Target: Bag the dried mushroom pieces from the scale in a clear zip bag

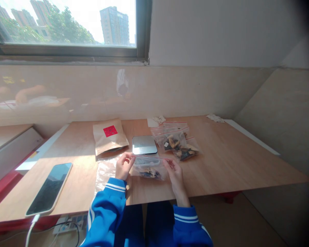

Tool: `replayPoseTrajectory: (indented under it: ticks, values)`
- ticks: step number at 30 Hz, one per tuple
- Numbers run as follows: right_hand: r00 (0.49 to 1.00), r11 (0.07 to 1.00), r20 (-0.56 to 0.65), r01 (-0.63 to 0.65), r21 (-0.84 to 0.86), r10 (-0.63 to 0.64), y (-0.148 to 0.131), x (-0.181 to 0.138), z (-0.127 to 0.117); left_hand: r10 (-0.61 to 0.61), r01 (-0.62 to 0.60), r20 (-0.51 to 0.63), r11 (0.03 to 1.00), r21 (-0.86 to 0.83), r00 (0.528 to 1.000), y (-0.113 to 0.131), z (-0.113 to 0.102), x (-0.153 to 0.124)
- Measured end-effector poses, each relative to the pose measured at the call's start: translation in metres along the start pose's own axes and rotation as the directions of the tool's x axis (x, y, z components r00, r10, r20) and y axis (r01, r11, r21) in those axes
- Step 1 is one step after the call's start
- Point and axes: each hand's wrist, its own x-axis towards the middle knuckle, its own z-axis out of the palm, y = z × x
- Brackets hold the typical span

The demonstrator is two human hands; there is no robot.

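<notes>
Between my two hands hangs a clear zip bag (pixel 149 171) with dark and tan dried pieces in its bottom. My left hand (pixel 124 166) pinches its top left corner, and my right hand (pixel 173 171) pinches the top right one. Just beyond the bag lies a small scale (pixel 144 144) with a shiny metal plate, partly seen through the plastic. To the right of the scale, several filled zip bags (pixel 186 151) with red-lined tops overlap in a pile. A brown paper pouch (pixel 110 140) with a red label lies left of the scale.
Clear plastic bags (pixel 105 171) lie flat beside my left wrist. A phone (pixel 50 188) with a white charging cable (pixel 32 228) rests at the table's left front. Crumpled white scraps (pixel 215 118) sit along the back edge, near the tiled wall.
</notes>
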Motion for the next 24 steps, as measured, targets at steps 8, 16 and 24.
replayPoseTrajectory:
  ticks: [8, 16, 24]
  values:
    - [0.990, 0.987, 0.127, -0.074, 0.144, 0.055, -0.003, -0.006, 0.013, -0.122, 0.125, 0.041, 0.989, -0.074, 0.992, -0.002, 0.006, -0.003]
    - [0.994, 0.990, 0.077, -0.081, 0.116, 0.072, -0.003, -0.005, 0.017, -0.122, 0.123, 0.023, 0.990, -0.070, 0.992, 0.000, 0.005, -0.001]
    - [1.000, 0.999, 0.009, -0.009, 0.038, 0.009, -0.007, -0.006, 0.016, -0.142, 0.143, 0.023, 0.988, -0.065, 0.990, 0.000, 0.002, 0.000]
